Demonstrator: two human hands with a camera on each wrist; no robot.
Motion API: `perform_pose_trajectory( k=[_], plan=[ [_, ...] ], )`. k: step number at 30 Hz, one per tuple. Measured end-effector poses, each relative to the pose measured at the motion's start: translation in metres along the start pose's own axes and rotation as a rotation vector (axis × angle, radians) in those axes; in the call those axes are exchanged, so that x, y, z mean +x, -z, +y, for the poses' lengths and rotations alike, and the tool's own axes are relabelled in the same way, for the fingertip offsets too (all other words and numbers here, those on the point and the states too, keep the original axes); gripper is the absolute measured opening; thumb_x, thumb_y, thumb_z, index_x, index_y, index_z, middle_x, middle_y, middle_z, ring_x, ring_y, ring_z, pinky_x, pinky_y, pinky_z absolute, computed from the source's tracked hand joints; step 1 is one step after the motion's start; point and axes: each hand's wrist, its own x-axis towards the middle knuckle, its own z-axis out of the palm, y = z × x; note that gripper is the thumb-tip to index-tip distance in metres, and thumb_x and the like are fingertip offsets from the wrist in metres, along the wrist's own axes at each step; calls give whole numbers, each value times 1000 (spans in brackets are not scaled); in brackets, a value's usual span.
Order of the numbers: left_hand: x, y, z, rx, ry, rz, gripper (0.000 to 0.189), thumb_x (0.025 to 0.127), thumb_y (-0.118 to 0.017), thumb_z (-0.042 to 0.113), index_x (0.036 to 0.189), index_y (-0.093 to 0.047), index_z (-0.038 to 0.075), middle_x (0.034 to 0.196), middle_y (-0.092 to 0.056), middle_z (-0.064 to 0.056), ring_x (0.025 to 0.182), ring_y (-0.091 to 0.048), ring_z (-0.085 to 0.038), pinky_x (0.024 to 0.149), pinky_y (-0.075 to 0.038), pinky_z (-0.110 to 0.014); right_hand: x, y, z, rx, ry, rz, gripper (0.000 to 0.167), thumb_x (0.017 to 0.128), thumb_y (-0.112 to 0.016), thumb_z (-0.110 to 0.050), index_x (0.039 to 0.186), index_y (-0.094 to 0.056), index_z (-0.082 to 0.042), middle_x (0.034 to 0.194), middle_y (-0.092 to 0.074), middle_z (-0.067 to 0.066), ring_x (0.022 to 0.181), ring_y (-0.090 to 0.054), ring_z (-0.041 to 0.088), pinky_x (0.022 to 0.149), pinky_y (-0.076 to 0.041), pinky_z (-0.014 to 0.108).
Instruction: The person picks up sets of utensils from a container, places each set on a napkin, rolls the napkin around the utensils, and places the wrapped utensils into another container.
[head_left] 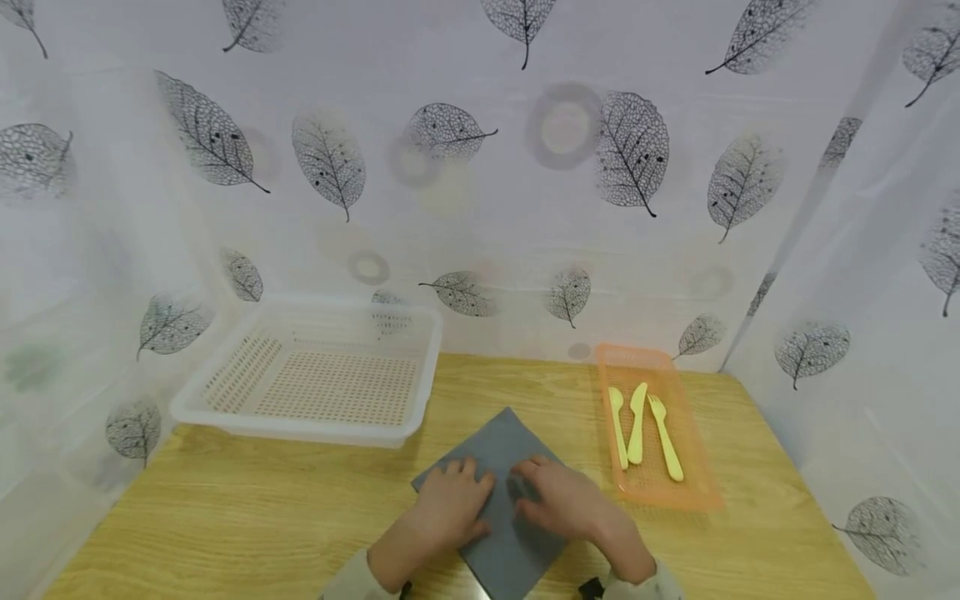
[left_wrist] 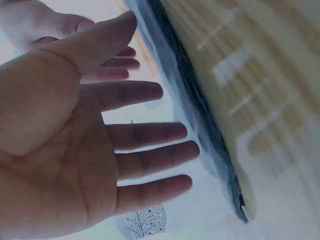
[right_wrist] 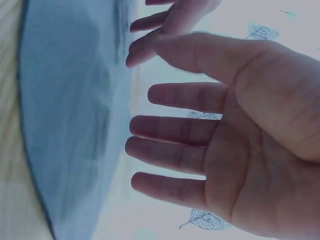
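Observation:
A grey-blue folded cloth (head_left: 504,517) lies on the wooden table with one corner pointing away from me. Over its left part is my left hand (head_left: 453,503), fingers spread and fairly straight. My right hand (head_left: 561,498) is over its right part, the fingers extended toward the middle. In the left wrist view the left hand (left_wrist: 65,135) has straight fingers near the edge of the cloth (left_wrist: 185,75), holding nothing. The right wrist view shows the right hand (right_wrist: 240,125) with straight fingers beside the cloth (right_wrist: 70,115), its palm bare.
A white perforated plastic basket (head_left: 300,429) stands at the back left. To the right, an orange basket (head_left: 693,433) holds a yellow spoon (head_left: 618,425), knife (head_left: 637,425) and fork (head_left: 666,437). A leaf-patterned curtain (head_left: 480,217) surrounds the wooden table (head_left: 247,517).

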Motion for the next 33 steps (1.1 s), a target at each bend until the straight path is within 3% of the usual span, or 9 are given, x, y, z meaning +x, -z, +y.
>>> perform_pose_trajectory(
  k=[6, 13, 15, 19, 23, 26, 33],
  plan=[
    [6, 8, -7, -114, -38, 0, 45, 86, -72, 49, 116, -62, 17, 101, -65, -5, 93, -64, -22, 75, -54, -37, -6, 16, 5, 83, -43, 131, 26, 94, -66, -11, 117, -66, 0, 113, -69, 14, 102, -67, 29, 81, -55, 43],
    [22, 16, 0, -239, -122, 65, 24, 95, -66, 35, 108, -65, 15, 87, -63, 4, 76, -61, -11, 64, -50, -29, -21, 35, 20, 77, -128, 328, 10, 94, -65, -11, 103, -71, -12, 96, -72, 0, 83, -68, 13, 65, -52, 26],
    [31, 20, 4, -313, -124, 82, 21, 97, -63, 30, 109, -67, 13, 90, -67, 3, 78, -62, -9, 64, -51, -27, -26, 41, 26, 64, -140, 378, 9, 94, -64, -10, 100, -71, -12, 89, -71, -3, 74, -65, 8, 61, -50, 23],
    [53, 25, 13, -564, -90, 78, 21, 99, -58, 22, 111, -69, 10, 95, -70, 2, 77, -62, -5, 65, -51, -23, -35, 56, 39, 47, -186, 448, 10, 96, -62, -10, 99, -71, -10, 79, -67, -6, 61, -56, 2, 57, -47, 24],
    [75, 25, 19, -835, -60, 44, 20, 101, -51, 17, 107, -68, 8, 85, -65, 5, 61, -52, -5, 57, -44, -23, -44, 72, 57, 39, -251, 480, 12, 97, -59, -10, 101, -69, -5, 76, -66, -2, 51, -49, 4, 52, -44, 26],
    [90, 27, 25, -969, -34, 12, 21, 102, -47, 15, 105, -66, 7, 82, -63, 3, 56, -47, -10, 53, -39, -25, -50, 82, 70, 22, -305, 483, 15, 97, -56, -10, 101, -67, -1, 75, -66, 2, 46, -46, 9, 46, -40, 28],
    [118, 33, 48, -1129, 26, -92, 18, 101, -50, 18, 107, -62, 6, 88, -66, -5, 77, -67, -27, 60, -52, -33, -58, 93, 99, -13, -425, 417, 16, 96, -51, -12, 95, -63, -1, 63, -57, 2, 46, -44, 14, 44, -35, 31]
  ],
)
